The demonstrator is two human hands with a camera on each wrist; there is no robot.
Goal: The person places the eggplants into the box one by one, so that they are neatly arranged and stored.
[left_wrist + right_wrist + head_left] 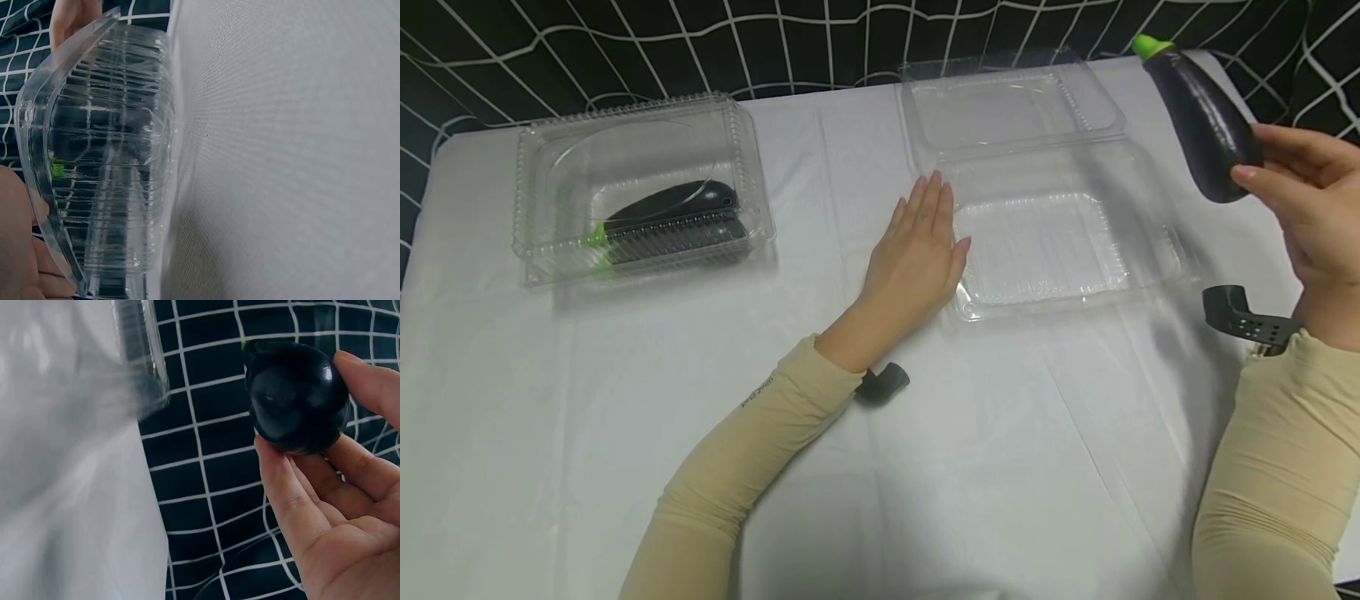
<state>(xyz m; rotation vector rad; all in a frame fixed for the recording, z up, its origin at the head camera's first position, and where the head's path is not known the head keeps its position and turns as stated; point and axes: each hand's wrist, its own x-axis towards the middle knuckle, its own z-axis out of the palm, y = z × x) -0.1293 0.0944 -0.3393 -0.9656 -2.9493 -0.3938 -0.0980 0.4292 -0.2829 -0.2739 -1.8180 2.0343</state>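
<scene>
At the upper right in the head view, my right hand (1311,192) pinches a dark purple eggplant (1206,121) by its wide end, its green stem cap pointing up and left. The right wrist view shows the thumb and fingertips around the rounded end of the eggplant (294,397). An opened clear plastic clamshell box (1037,304) lies below and left of it, its lid (985,108) folded back. My left hand (913,246) rests at the box's left edge with fingers straight and together. In the left wrist view, that hand (25,244) touches the box's rim (37,144).
On the left stands another clear clamshell box (640,112) with a dark eggplant (670,204) inside; a second dark shape below it may be another eggplant or a refraction. White cloth (1000,467) covers the table. Dark, white-gridded fabric (820,42) hangs behind.
</scene>
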